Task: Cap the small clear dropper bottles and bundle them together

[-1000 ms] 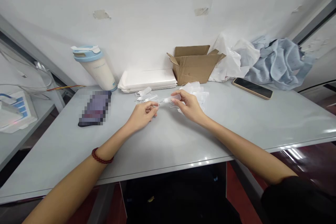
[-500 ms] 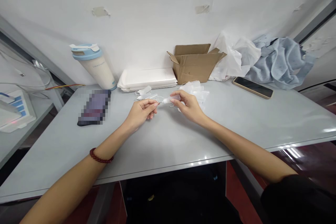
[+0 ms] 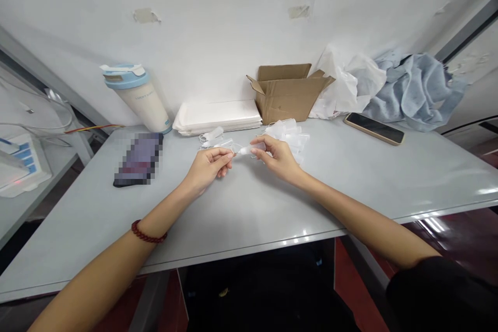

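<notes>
My right hand (image 3: 277,155) pinches a small translucent white squeeze bottle (image 3: 246,150) between thumb and fingers, its narrow tip pointing left. At that tip, my left hand (image 3: 212,165) is closed in a pinch of thumb and forefinger. A thin dark bit shows there, too small to name. Behind my right hand lies a pile of similar translucent bottles (image 3: 296,140). A few more small bottles (image 3: 213,135) with thin white loops rest beyond my left hand.
Along the wall stand a blue-lidded tumbler (image 3: 142,101), a stack of white envelopes (image 3: 218,114), an open cardboard box (image 3: 290,98), a white plastic bag (image 3: 346,83) and pale blue cloth (image 3: 420,93). A phone (image 3: 374,128) lies right; a blurred dark item (image 3: 138,161) lies left.
The bottle's tip and my left fingertips sit slightly closer together. Both hands otherwise keep nearly the same pose, and the view has shifted very slightly.
</notes>
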A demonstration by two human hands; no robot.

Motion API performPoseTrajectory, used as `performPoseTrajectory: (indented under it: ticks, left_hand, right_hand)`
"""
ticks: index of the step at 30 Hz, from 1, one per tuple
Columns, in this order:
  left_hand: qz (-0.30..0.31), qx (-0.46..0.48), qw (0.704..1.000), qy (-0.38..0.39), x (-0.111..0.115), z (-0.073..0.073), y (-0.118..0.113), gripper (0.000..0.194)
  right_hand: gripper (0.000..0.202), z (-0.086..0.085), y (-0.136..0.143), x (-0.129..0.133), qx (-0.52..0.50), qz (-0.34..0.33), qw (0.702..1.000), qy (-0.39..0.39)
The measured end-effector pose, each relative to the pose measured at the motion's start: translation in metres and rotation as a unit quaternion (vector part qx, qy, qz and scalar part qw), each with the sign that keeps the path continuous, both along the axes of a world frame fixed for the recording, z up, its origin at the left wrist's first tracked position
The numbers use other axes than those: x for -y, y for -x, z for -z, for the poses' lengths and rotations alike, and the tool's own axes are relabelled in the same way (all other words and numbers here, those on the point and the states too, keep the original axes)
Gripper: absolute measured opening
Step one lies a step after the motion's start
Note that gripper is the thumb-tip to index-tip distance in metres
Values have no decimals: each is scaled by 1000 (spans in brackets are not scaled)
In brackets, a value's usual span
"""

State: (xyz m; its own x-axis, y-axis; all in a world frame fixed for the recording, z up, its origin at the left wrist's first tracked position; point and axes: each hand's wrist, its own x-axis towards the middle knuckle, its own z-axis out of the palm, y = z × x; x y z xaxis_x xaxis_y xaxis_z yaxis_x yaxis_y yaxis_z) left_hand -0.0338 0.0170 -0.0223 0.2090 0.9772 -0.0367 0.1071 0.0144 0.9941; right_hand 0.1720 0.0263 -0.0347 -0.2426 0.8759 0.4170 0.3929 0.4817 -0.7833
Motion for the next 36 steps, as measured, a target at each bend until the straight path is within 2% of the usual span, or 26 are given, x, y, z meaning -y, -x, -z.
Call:
performPoseTrajectory:
  ticks: [13, 36]
  left_hand:
    - [7, -65, 996, -66, 6, 3, -3, 19]
    - [9, -77, 995, -61, 15, 3, -7, 19]
  right_hand:
    - [14, -1, 2, 6, 42, -14, 999, -22]
    - [17, 2, 6, 14, 45, -9, 999, -10]
